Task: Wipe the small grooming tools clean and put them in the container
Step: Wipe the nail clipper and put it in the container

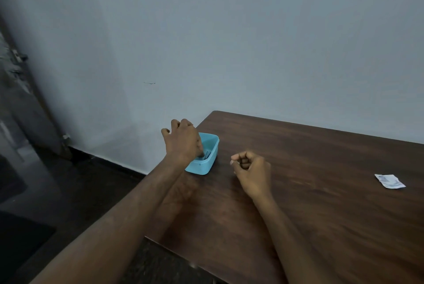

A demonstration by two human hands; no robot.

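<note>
A light blue plastic container [212,146] stands near the table's left edge. Dark small grooming tools [205,155] lie inside it, partly hidden. My left hand [182,140] hovers over the container's left side, with the thumb dipped down onto the tools and the outer fingers spread past the rim. Whether it pinches a tool is hidden. My right hand [251,172] rests on the table to the right of the container, curled into a loose fist. A tiny pale speck shows at its fingertips, too small to identify.
The dark wooden table [321,192] runs to the right and toward me. A small crumpled white sachet [389,181] lies far right. A pale wall stands behind, with dark floor and a door to the left beyond the table edge.
</note>
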